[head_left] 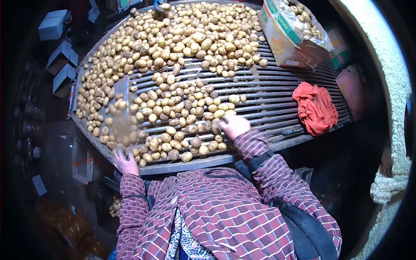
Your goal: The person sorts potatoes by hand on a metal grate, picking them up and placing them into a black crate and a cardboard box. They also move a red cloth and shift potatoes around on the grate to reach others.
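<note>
Many potatoes (173,102) lie on a slatted metal table (277,99), heaped thickest toward its far side. My right hand (234,126) is at the right end of the nearer group, its fingers curled against a brownish potato (216,126). My left hand (125,162) rests at the near left edge of the table, fingers spread, beside the potatoes there, with nothing seen in it. Both sleeves are checked.
A banana box (284,41) holding bagged potatoes stands at the back right. Red cloth (315,108) lies crumpled on the right slats. Open cartons (63,56) are on the left. A gloved hand (161,6) shows at the far edge. A pale pole curves along the right.
</note>
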{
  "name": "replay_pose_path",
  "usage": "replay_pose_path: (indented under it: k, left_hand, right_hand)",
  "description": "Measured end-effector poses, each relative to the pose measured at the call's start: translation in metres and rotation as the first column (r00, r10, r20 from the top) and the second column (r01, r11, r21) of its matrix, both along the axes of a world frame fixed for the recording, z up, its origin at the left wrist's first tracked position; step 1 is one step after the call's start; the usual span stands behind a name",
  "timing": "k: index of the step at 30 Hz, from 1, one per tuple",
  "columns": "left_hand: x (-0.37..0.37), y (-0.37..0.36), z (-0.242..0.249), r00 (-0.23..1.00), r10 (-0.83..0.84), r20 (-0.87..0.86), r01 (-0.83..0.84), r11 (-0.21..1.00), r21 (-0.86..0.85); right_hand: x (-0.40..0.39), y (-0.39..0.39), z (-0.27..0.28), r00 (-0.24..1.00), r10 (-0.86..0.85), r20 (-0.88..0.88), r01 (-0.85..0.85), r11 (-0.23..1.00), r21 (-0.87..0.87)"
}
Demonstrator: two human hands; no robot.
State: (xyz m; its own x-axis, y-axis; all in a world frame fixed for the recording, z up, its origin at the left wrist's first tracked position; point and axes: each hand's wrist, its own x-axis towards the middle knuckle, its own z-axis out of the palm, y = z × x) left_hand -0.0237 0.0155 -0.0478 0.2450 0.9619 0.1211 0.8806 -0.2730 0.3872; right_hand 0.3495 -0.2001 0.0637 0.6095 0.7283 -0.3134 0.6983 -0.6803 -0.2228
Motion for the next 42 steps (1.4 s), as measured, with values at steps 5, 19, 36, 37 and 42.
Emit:
replay_pose_path:
  k: [5, 19, 36, 37, 42]
  left_hand:
    - [-0.003, 0.000, -0.004, 1.000, 0.015, -0.019, -0.014, 0.999, 0.039]
    - [-0.001, -0.002, 0.003, 1.000, -0.005, -0.004, 0.005, 0.999, 0.043]
    - [0.004, -0.005, 0.006, 0.993, 0.071, 0.098, -0.075, 0.996, 0.039]
    - [0.004, -0.005, 0.005, 0.993, 0.072, 0.091, -0.078, 0.995, 0.056]
    - [0.000, -0.002, 0.008, 0.993, 0.021, 0.113, -0.024, 0.999, 0.026]
  right_hand:
    - [-0.026, 0.025, -0.018, 0.960, 0.088, -0.266, -0.093, 0.996, -0.006]
    - [-0.032, -0.016, -0.033, 0.907, 0.187, -0.378, -0.257, 0.956, -0.143]
    - [-0.055, 0.200, -0.020, 0.840, 0.541, -0.046, -0.508, 0.813, 0.285]
    - [-0.052, 0.205, -0.028, 0.816, 0.577, -0.041, -0.527, 0.771, 0.359]
    - [-0.102, 0.204, -0.034, 0.627, 0.777, -0.067, -0.767, 0.630, 0.121]
